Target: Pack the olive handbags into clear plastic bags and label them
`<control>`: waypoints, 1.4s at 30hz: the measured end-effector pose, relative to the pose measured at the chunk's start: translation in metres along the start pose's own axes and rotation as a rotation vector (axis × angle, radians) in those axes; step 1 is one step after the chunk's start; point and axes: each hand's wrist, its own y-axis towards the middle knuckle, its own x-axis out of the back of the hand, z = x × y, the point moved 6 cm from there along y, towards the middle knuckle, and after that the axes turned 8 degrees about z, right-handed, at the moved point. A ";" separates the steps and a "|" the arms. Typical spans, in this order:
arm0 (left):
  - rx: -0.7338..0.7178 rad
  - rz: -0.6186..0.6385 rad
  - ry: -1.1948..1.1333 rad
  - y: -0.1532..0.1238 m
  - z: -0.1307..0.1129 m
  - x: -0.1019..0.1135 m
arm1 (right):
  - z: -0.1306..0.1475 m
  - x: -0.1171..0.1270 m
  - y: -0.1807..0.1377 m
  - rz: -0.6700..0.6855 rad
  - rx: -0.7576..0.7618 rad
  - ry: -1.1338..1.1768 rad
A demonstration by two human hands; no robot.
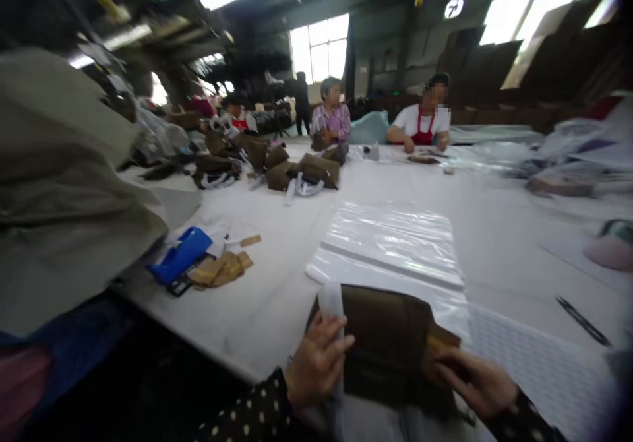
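Observation:
A dark olive-brown bag [386, 336] lies at the near edge of the white table, with a white wrapped strip [330, 300] along its left side. My left hand [319, 359] is closed over this strip and the bag's left edge, fingers bent. At the bag's right end, my right hand [472, 376] pinches a tan-brown piece [442, 340] that looks like paper or card. Whether that piece is fixed to the bag cannot be made out. The bag's lower part is blurred. Just beyond it lies a stack of clear plastic bags [390, 237].
To the right are black thread snips [583, 321] and a patterned white sheet [539, 356]. A blue object [182, 254] and crumpled brown paper [222, 270] lie left. Several brown bags [301, 171] sit farther back. Co-workers are across the table [277, 224]. Large grey-green fabric [64, 185] bulks at left.

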 end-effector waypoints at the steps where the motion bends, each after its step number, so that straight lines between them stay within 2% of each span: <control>1: -0.049 -0.087 0.001 0.001 -0.005 -0.002 | -0.002 0.003 -0.010 0.091 -0.004 0.029; 3: -0.116 -0.248 0.004 0.003 -0.007 0.000 | 0.002 0.011 -0.015 0.255 0.020 0.047; 5: -0.132 -0.321 -0.016 0.004 -0.005 0.002 | 0.010 0.021 -0.006 0.356 0.042 -0.054; 7: -0.112 -0.362 -0.037 0.006 -0.003 0.004 | 0.025 0.030 0.010 0.393 0.089 -0.228; 9: -0.091 -0.401 -0.052 0.008 -0.005 0.005 | 0.045 0.037 0.029 0.365 0.190 -0.401; 12: -0.092 -0.405 -0.073 0.016 -0.011 0.005 | 0.071 0.036 0.063 0.330 0.281 -0.591; 16: -0.032 -0.312 -0.026 0.038 -0.015 0.003 | 0.074 0.022 0.100 0.363 0.228 -0.629; 19: 0.051 -0.230 0.040 0.052 -0.014 0.003 | 0.063 0.018 0.098 0.212 0.191 -0.586; 21: 0.055 -0.201 0.085 0.057 -0.014 0.003 | 0.056 0.012 0.082 0.049 0.192 -0.549; 24: 0.037 -0.181 0.175 0.061 -0.013 -0.002 | 0.051 -0.011 0.054 -0.142 0.210 -0.514; 27: 0.028 -0.151 0.237 0.067 -0.008 -0.013 | 0.046 -0.040 0.043 -0.158 0.155 -0.507; 30: 0.053 -0.112 0.248 0.074 -0.002 -0.022 | 0.040 -0.054 0.046 -0.151 0.108 -0.497; 34: 0.061 -0.070 0.204 0.085 -0.009 -0.011 | 0.033 -0.053 0.050 -0.213 0.136 -0.461; 38: -0.004 -0.114 0.090 0.101 -0.025 0.008 | 0.033 -0.049 0.045 -0.279 0.125 -0.393; 42: -0.065 -0.164 -0.030 0.122 -0.035 0.006 | 0.036 -0.046 0.042 -0.353 0.113 -0.324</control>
